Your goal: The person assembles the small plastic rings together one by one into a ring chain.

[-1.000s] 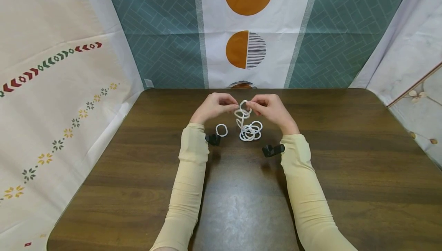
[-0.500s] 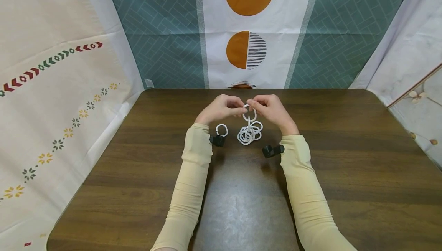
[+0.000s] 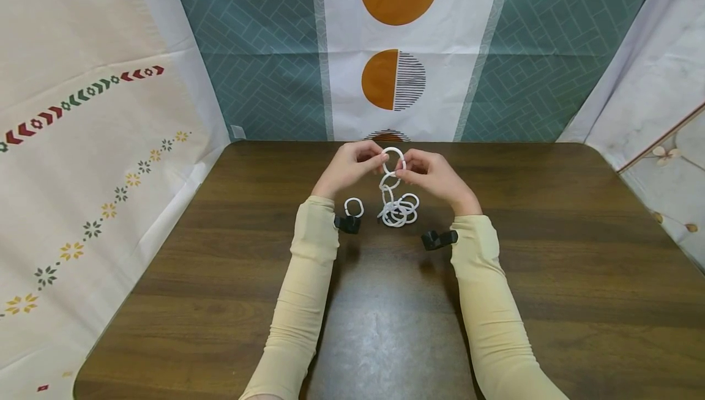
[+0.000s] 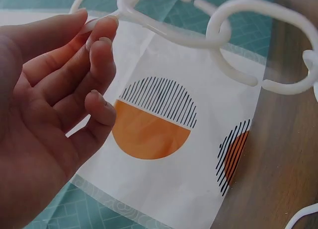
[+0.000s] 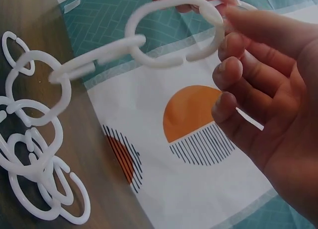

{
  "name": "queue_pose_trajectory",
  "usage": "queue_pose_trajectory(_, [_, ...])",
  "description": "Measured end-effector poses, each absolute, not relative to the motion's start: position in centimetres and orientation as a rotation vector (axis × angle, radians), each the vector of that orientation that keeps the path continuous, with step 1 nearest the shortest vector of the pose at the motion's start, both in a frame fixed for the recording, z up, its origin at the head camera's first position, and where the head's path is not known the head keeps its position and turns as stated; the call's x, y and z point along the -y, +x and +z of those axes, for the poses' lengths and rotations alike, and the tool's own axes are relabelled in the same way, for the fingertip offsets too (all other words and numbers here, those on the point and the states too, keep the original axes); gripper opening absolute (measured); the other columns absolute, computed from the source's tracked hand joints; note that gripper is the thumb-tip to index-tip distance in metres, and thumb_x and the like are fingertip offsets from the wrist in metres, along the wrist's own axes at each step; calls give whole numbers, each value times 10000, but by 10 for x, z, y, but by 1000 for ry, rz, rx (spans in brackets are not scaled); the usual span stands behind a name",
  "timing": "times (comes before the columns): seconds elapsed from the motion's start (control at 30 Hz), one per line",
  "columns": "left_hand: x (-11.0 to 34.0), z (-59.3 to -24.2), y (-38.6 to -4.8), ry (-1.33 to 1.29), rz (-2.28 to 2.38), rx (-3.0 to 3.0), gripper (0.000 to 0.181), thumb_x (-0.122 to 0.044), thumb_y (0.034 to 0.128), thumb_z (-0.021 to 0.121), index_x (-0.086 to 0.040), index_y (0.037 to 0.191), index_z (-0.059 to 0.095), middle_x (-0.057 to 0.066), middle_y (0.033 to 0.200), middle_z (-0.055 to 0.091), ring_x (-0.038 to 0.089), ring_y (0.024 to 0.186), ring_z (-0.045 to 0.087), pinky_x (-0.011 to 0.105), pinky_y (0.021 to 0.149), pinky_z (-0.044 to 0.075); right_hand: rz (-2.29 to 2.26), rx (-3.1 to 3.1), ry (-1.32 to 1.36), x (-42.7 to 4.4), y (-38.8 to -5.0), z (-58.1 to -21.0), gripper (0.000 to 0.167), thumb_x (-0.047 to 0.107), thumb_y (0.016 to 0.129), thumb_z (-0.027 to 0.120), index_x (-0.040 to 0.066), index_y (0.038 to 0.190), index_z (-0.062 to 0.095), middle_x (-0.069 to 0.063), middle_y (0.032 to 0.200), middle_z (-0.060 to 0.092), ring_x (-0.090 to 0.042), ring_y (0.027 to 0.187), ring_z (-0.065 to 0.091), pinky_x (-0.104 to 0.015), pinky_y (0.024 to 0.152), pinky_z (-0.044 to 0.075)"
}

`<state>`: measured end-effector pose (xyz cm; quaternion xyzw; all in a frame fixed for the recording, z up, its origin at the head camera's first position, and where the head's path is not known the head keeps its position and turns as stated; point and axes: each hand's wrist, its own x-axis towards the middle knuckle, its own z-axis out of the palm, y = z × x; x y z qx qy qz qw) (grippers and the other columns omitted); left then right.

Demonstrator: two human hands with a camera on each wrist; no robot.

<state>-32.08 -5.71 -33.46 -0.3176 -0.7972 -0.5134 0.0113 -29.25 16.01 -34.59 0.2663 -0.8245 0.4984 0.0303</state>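
A chain of white plastic links hangs between my hands, its lower links heaped in a pile [image 3: 394, 224] on the table. My left hand [image 3: 348, 167] pinches the side of the top link [image 3: 393, 149] between thumb and fingers. At the lower right of that link, my right hand [image 3: 435, 181] pinches the chain near where the second link joins; the fingertips partly hide the joint. In the right wrist view, a link with a small gap [image 5: 149, 9] runs from the right fingertips to the hanging part. One loose link [image 3: 354, 199] lies apart, beside the left wrist.
The brown wooden table [image 3: 220, 253] extends to both sides, its far edge just behind the hands. A patterned cloth [image 3: 264, 51] hangs beyond it. Black wrist mounts [image 3: 348, 224] stick inward over the table, the left one close to the loose link.
The left hand has risen, lifting the top link higher. The right hand has shifted slightly lower and to the right. More chain now hangs above the pile than half a second ago.
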Motion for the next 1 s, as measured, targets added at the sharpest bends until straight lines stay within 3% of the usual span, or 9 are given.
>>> queue_pose_trajectory(0.17, [57,-335,-321,-1003,-1601,2514,189,-230,946,630,-46,934,670,217,830,669,170,702,596,260,679,476,1509,2528,721,-162,-293,-345,116,118,904,675,20,955,642,-69,807,642,-59,720,583,-197,690,470])
queue_pose_trajectory(0.27, [57,-336,-321,-1008,-1596,2546,174,-225,943,634,-55,928,669,216,831,670,184,706,605,296,695,492,1518,2522,628,-164,-292,-343,160,134,889,698,7,978,658,-75,831,654,-57,726,591,-185,689,467])
queue_pose_trajectory(0.4, [55,-337,-321,-1040,-1575,2615,127,-193,936,640,-72,919,671,157,810,674,307,780,625,317,718,497,1492,2518,544,-166,-291,-340,209,145,889,701,-8,1027,666,-88,860,658,-60,720,569,-173,675,450])
queue_pose_trajectory(0.6, [54,-337,-320,-1097,-1535,2703,116,-190,925,652,-79,943,681,60,808,671,371,858,642,347,763,511,1359,2487,556,-166,-290,-337,185,178,904,687,27,1010,688,-124,857,662,-103,709,541,-209,655,439])
queue_pose_trajectory(0.77, [58,-334,-320,-1076,-1545,2703,139,-217,931,647,-85,964,677,73,817,687,333,842,648,388,791,521,1270,2470,548,-165,-289,-335,152,169,903,686,37,978,694,-103,808,650,-128,684,526,-245,629,430])
queue_pose_trajectory(1.0, [63,-332,-320,-1061,-1560,2691,184,-219,930,651,-57,1012,679,86,831,699,216,786,642,300,748,517,1254,2512,545,-165,-291,-341,152,169,907,680,40,987,689,-112,823,671,-123,695,547,-196,636,423])
